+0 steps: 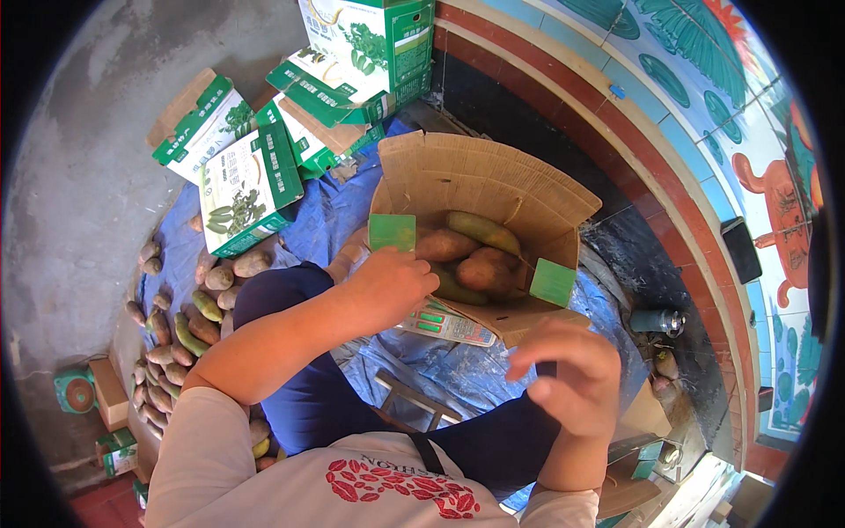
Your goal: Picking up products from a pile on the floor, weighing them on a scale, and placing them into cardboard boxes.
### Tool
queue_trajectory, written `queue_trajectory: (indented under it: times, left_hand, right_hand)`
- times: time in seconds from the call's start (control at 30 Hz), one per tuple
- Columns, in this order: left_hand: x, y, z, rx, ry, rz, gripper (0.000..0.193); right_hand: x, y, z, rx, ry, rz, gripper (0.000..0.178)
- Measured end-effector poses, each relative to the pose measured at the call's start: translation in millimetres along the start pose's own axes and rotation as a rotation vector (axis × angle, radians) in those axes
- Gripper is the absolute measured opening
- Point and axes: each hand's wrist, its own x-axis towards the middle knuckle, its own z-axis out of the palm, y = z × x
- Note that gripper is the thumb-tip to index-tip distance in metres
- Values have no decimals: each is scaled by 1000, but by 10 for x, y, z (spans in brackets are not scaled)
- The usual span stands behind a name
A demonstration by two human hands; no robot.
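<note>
An open cardboard box (493, 167) stands in front of me with its brown flaps spread. Inside lie several reddish-brown sweet potatoes (484, 273) and a long green radish (484, 231), with another partly hidden near the front wall. My left hand (392, 283) is closed at the box's near left edge, just below a green flap (393, 232); its fingertips are partly hidden. My right hand (576, 374) hangs in the air off the near right corner, fingers apart and curved, holding nothing. Against the box's near side is a scale (436, 324) with green lit digits.
Blue sheeting (330, 220) covers the floor. Several loose sweet potatoes (220, 278) and green radishes (189, 336) are heaped at the left. Green-and-white cartons (251, 185) stand at the far left. A metal flask (657, 322) is at the right, beside a curved tiled ledge (647, 202).
</note>
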Motion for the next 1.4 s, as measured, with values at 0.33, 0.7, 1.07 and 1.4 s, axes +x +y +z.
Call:
queue_trajectory:
  times: [0.33,0.7,1.07,1.4]
  left_hand:
    - [46,-16,15,-115,105,64,21]
    - [84,74,-79,-112,72,-60,21]
    - [66,61,-13,-42,128,-127,15]
    - [45,34,61,-18,263,-68,17]
  right_hand:
    - [17,197,24,-252,175,172,14]
    - [11,426,-17,-385,250,190,13]
    - [-131,585,-55,-710,173,172,20]
    - [-210,604,-152,-990,-81,270,25]
